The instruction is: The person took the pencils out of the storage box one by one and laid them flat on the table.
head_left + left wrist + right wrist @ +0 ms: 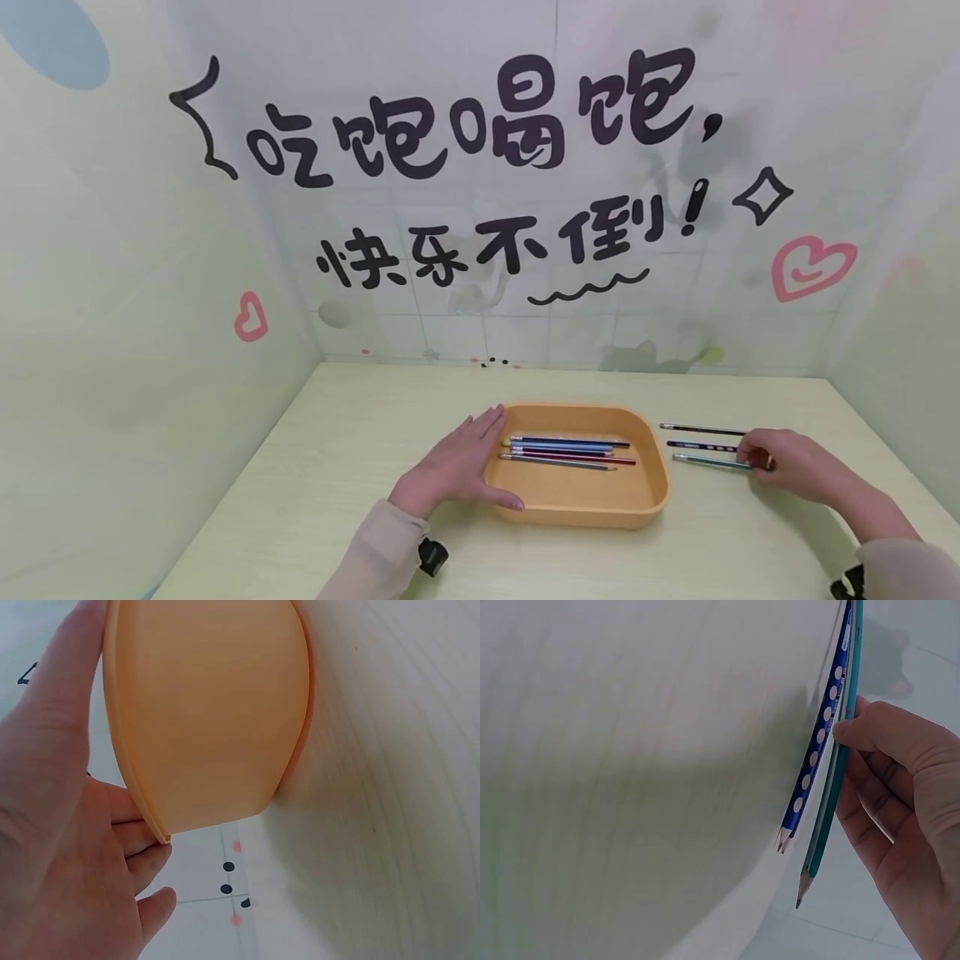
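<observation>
"Teal wooden pencil (712,462): how does it lie from your hands?"

"Leftmost, my left hand (457,462) spreads, uncurled, against the orange round-cornered plastic tray (585,492). Right of that, the pencil runs crosswise, pale end trayward. My right hand (798,467), the nearer, pinches it; its sharpened tip juts past my grip, away from the tray."

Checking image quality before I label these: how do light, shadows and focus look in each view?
Head view: bright, fairly even light, with a soft shadow below the right hand; left wrist view: soft shadow on the tabletop beside the orange tray; right wrist view: dimmer, a broad soft-edged shadow across the tabletop, wood grain indistinct, but the tip of the teal pencil reads clearly.
</observation>
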The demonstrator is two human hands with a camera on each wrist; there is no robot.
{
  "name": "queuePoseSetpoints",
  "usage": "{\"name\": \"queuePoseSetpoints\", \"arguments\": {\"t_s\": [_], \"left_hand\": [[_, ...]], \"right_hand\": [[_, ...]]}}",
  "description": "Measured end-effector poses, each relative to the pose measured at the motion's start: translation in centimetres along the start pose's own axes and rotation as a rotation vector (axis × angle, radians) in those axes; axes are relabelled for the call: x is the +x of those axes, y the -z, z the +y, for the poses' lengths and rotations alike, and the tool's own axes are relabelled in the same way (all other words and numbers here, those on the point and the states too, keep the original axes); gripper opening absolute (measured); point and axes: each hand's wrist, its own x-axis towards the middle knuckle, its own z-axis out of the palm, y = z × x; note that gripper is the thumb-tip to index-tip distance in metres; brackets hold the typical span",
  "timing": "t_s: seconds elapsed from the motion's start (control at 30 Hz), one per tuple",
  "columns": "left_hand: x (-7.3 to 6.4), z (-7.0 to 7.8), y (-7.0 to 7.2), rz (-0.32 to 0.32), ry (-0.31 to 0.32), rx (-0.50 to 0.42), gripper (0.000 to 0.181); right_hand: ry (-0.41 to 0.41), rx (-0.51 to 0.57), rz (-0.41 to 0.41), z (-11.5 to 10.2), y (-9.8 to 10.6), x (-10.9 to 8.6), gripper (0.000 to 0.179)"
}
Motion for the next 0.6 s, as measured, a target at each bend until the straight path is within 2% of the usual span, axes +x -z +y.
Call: {"name": "queuePoseSetpoints", "arguments": {"t_s": [0.33, 0.6], "left_hand": [[0.01, 0.1, 0.0, 0.002, -0.002, -0.003, 0.13], [0.06, 0.07, -0.16, 0.0, 0.002, -0.01, 0.13]], "right_hand": [[-0.053, 0.026, -0.072, 0.81, -0.49, 0.51, 0.024], [-0.088, 0.017, -0.074, 0.81, -0.49, 0.86, 0.023]]}}
